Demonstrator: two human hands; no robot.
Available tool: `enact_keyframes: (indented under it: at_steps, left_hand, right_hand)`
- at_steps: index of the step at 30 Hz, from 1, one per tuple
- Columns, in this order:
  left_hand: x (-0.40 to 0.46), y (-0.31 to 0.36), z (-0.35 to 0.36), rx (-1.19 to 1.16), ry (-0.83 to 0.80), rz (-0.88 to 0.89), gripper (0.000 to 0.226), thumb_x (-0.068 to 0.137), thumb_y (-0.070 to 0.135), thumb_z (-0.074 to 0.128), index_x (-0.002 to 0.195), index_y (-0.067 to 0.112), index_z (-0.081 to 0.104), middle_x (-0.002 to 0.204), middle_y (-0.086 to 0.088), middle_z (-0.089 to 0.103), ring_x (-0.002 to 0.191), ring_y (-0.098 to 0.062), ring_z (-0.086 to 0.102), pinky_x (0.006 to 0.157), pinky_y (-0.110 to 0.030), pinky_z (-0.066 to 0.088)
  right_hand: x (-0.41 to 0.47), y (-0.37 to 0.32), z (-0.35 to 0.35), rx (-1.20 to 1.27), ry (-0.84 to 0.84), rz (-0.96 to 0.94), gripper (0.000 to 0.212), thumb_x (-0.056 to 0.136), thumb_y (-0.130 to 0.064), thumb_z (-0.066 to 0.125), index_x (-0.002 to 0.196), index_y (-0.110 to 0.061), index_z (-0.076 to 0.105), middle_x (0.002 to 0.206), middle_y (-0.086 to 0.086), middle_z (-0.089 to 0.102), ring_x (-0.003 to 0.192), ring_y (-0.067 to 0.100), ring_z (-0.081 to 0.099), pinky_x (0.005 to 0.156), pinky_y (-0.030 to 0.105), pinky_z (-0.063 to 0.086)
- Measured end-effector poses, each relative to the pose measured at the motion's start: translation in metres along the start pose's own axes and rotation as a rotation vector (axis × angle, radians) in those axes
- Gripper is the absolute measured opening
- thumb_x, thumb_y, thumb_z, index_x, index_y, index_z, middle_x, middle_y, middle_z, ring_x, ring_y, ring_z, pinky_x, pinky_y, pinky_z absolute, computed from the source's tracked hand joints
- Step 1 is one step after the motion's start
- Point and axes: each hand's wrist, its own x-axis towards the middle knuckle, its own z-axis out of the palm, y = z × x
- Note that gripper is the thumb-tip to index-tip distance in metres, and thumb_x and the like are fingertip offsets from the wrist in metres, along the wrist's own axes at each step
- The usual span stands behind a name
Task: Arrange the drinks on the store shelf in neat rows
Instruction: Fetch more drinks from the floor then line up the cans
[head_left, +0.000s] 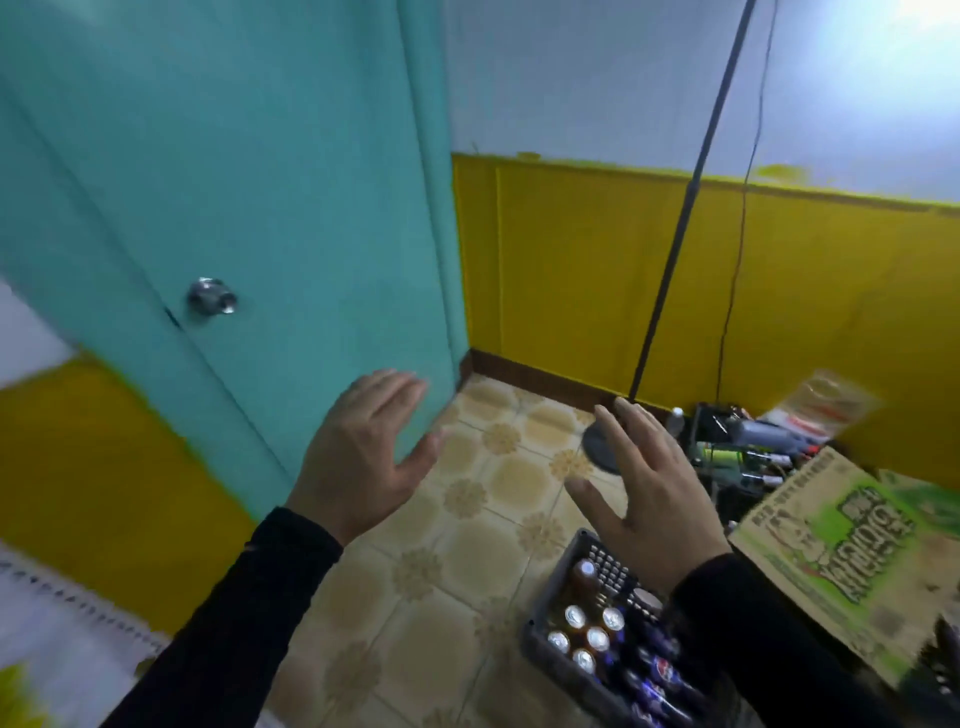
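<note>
Visibility is limited: the whole frame is smeared by motion blur, and I see no store shelf from this angle. The drinks (587, 636) sit in a dark plastic crate (558, 582) on the tiled floor (457, 519), at lower right; I make out silver caps on amber bottles and dark blue labelled bottles beside them, but the crate's lower end is cut off by the frame edge and partly covered by my right sleeve. A cardboard carton (831, 551) with green print lies just right of the crate; its lettering is unreadable. Behind it, a cluttered rack (737, 447) holds items too blurred to identify.

My left hand (363, 457) is raised before the teal door (260, 208), fingers straight and spread, holding nothing. My right hand (649, 493) is raised above the crate, fingers likewise extended and apart, holding nothing and touching nothing. Both forearms wear black sleeves. A dark pole (691, 197) rises from a round base partly hidden behind the right hand.
</note>
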Motion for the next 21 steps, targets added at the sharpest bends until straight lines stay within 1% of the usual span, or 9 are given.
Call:
enact_keyframes:
  at_steps: [3, 6, 7, 9, 12, 15, 17, 19, 21]
  left_hand:
    - [-0.055, 0.001, -0.086, 0.101, 0.058, -0.099, 0.057, 0.095, 0.044, 0.05, 0.125, -0.002, 0.065, 0.127, -0.017, 0.065, 0.121, -0.032, 0.056, 0.11, -0.037, 0.035]
    - [-0.116, -0.001, -0.166, 0.197, 0.083, -0.229, 0.061, 0.097, 0.048, 0.046, 0.132, 0.0, 0.061, 0.136, -0.016, 0.059, 0.128, -0.033, 0.052, 0.114, -0.035, 0.029]
    - [-0.138, -0.001, -0.19, 0.227, 0.105, -0.27, 0.062, 0.097, 0.048, 0.045, 0.133, 0.001, 0.06, 0.138, -0.015, 0.058, 0.129, -0.032, 0.051, 0.114, -0.033, 0.028]
    - [-0.179, -0.001, -0.235, 0.294, 0.168, -0.341, 0.061, 0.097, 0.048, 0.045, 0.135, 0.002, 0.06, 0.139, -0.014, 0.057, 0.13, -0.027, 0.047, 0.112, -0.03, 0.027]
    - [-0.24, 0.0, -0.294, 0.387, 0.252, -0.468, 0.062, 0.098, 0.05, 0.042, 0.139, 0.006, 0.057, 0.142, -0.011, 0.055, 0.132, -0.023, 0.043, 0.11, -0.03, 0.03]
    - [-0.297, -0.006, -0.344, 0.45, 0.318, -0.587, 0.062, 0.098, 0.05, 0.041, 0.142, 0.008, 0.053, 0.144, -0.013, 0.054, 0.133, -0.024, 0.043, 0.109, -0.039, 0.038]
    - [-0.335, -0.014, -0.373, 0.493, 0.34, -0.659, 0.066, 0.098, 0.051, 0.039, 0.145, 0.006, 0.05, 0.146, -0.015, 0.052, 0.135, -0.028, 0.042, 0.111, -0.043, 0.037]
    - [-0.372, -0.022, -0.399, 0.516, 0.356, -0.729, 0.069, 0.098, 0.054, 0.035, 0.148, 0.007, 0.045, 0.149, -0.016, 0.048, 0.137, -0.028, 0.037, 0.112, -0.042, 0.033]
    - [-0.407, -0.033, -0.423, 0.534, 0.365, -0.79, 0.073, 0.098, 0.056, 0.033, 0.15, 0.007, 0.042, 0.151, -0.016, 0.045, 0.139, -0.027, 0.034, 0.112, -0.04, 0.031]
  right_hand:
    - [-0.003, -0.063, -0.021, 0.029, -0.011, -0.156, 0.077, 0.095, -0.067, 0.032, 0.15, -0.013, 0.038, 0.156, 0.013, 0.035, 0.146, 0.03, 0.028, 0.116, 0.047, 0.028]
    - [-0.004, -0.136, -0.032, 0.079, -0.032, -0.28, 0.08, 0.093, -0.074, 0.023, 0.153, -0.021, 0.029, 0.16, 0.007, 0.028, 0.148, 0.027, 0.022, 0.117, 0.045, 0.021]
    - [-0.005, -0.16, -0.034, 0.091, -0.037, -0.325, 0.081, 0.092, -0.075, 0.021, 0.153, -0.022, 0.027, 0.16, 0.006, 0.027, 0.148, 0.026, 0.022, 0.116, 0.043, 0.018]
    - [-0.007, -0.209, -0.038, 0.136, -0.038, -0.427, 0.08, 0.092, -0.074, 0.024, 0.153, -0.022, 0.027, 0.16, 0.006, 0.027, 0.148, 0.025, 0.023, 0.114, 0.041, 0.015]
    - [-0.015, -0.279, -0.04, 0.204, -0.046, -0.58, 0.079, 0.093, -0.072, 0.026, 0.153, -0.02, 0.027, 0.159, 0.007, 0.028, 0.148, 0.025, 0.024, 0.115, 0.04, 0.019]
    - [-0.03, -0.344, -0.034, 0.295, -0.049, -0.696, 0.078, 0.094, -0.071, 0.027, 0.15, -0.017, 0.035, 0.155, 0.011, 0.036, 0.145, 0.027, 0.03, 0.115, 0.042, 0.027]
    - [-0.041, -0.387, -0.027, 0.327, -0.028, -0.771, 0.075, 0.095, -0.069, 0.03, 0.147, -0.015, 0.039, 0.152, 0.013, 0.041, 0.141, 0.029, 0.036, 0.112, 0.043, 0.031]
    - [-0.054, -0.43, -0.018, 0.353, -0.013, -0.829, 0.072, 0.095, -0.066, 0.034, 0.144, -0.015, 0.042, 0.149, 0.013, 0.044, 0.138, 0.029, 0.039, 0.11, 0.044, 0.035]
    - [-0.068, -0.473, -0.007, 0.386, -0.006, -0.872, 0.07, 0.094, -0.064, 0.038, 0.143, -0.015, 0.043, 0.148, 0.014, 0.046, 0.137, 0.031, 0.042, 0.108, 0.049, 0.042]
